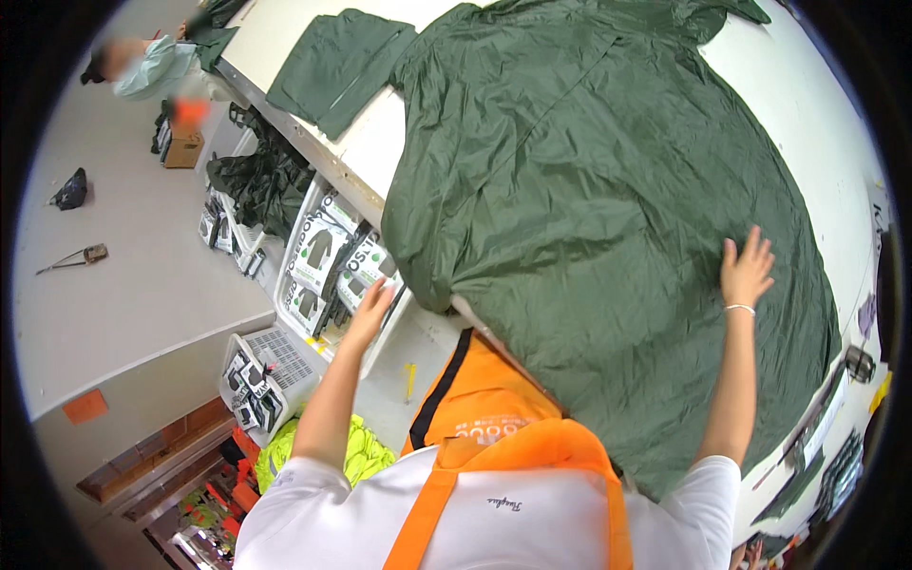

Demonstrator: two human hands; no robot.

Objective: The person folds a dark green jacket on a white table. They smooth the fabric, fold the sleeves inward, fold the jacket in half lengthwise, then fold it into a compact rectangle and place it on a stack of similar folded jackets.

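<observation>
Cloth (589,199), dark green, shiny and full of wrinkles, and it's spread right across the white table (369,157), hanging over the near edge toward the wearer's orange apron (556,445)! Over on its right-hand side, here's the right hand (747,271), laid against the green, fingers fanned wide, thumb out, no fold pinched between them. A pale band (740,308) rings that wrist. Across to the other side, the left hand (369,313) sits just off the cloth's left edge, fingers stretched out and fairly close together, with nothing seen in their hold; whether the thumb brushes anything, you can't tell from this angle. Behind that hand, a white bin (294,243) packed with printed packets (318,249), and lower down a pale basket (290,361) with more of the same. Up on the table, beyond the bin, a smaller folded green piece (342,71) lies beside the big spread, its edge close to the larger sheet. Down by the left elbow, bright yellow clothing (366,458) in a heap. And far off at upper left, another person (157,68) near a cardboard box (184,148) on the floor.
</observation>
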